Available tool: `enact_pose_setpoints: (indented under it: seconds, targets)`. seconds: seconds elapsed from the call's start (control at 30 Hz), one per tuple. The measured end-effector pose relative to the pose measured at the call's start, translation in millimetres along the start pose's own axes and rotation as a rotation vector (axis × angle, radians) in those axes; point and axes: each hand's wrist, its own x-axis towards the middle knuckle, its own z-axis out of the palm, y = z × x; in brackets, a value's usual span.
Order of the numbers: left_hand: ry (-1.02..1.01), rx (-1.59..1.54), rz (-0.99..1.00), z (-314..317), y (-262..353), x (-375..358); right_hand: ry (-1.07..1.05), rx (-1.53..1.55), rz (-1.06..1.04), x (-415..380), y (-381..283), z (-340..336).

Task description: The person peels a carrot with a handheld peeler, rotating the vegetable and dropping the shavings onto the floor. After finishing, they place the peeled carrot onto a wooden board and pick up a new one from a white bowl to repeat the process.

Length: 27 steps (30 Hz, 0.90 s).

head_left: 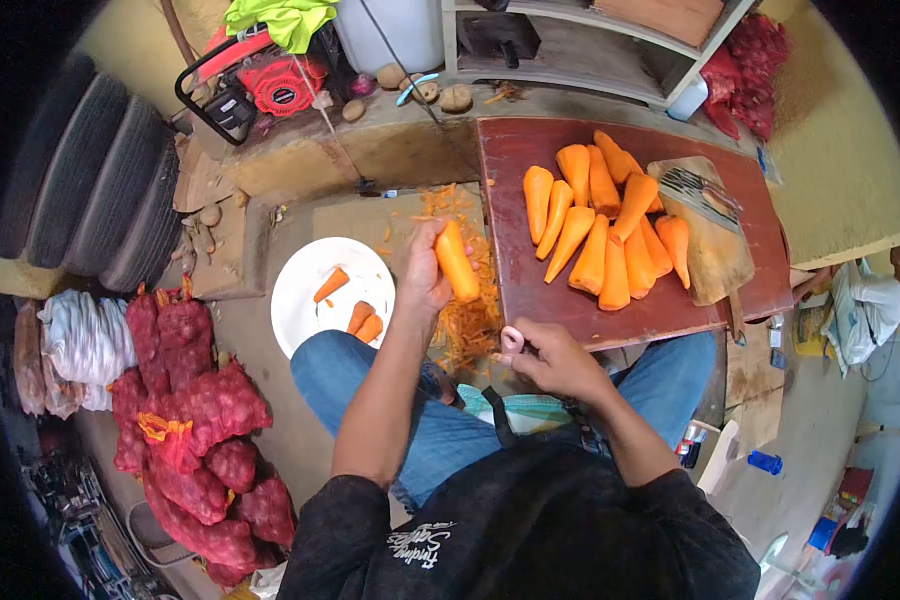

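My left hand (425, 268) is wrapped round a peeled carrot (457, 262), held above a heap of orange peelings (467, 335) on the floor. By the table's near left corner, my right hand (560, 362) is closed on a small pale pink thing with a ring-like end (512, 341); the rest of it is hidden in the fingers. Several peeled carrots (590, 260) lie piled on the dark red table (515, 300). Left of my left hand, a white basin (295, 275) contains a few carrot pieces (331, 284).
A wooden cutting board (715, 265) with a dark patterned blade (700, 195) lies on the table's right side. Red net sacks (205, 430) and stacked tyres (100, 180) stand at left. A red machine (280, 90) sits at the back, beside a shelf (570, 60).
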Motion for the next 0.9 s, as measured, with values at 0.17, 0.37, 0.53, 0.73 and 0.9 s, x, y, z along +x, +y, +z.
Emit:
enact_pose_setpoints:
  seconds: [0.17, 0.37, 0.53, 0.73, 0.9]
  targets:
    - [-0.232, 0.172, 0.123, 48, -21, 4, 0.119, 0.415, 0.075, -26, 24, -12]
    - [-0.229, 0.638, 0.402, 113, -48, 16, 0.243, 0.66, 0.146, -47, 62, -43]
    - [-0.191, 0.684, 0.481, 152, -71, 24, 0.301, 0.758, 0.085, -46, 83, -46]
    - [-0.347, 0.848, 0.471, 132, -92, 22, 0.245, 0.778, 0.082, -44, 84, -48]
    - [-0.338, 0.773, 0.489, 110, -100, 24, 0.256, 0.78, 0.098, -44, 76, -48]
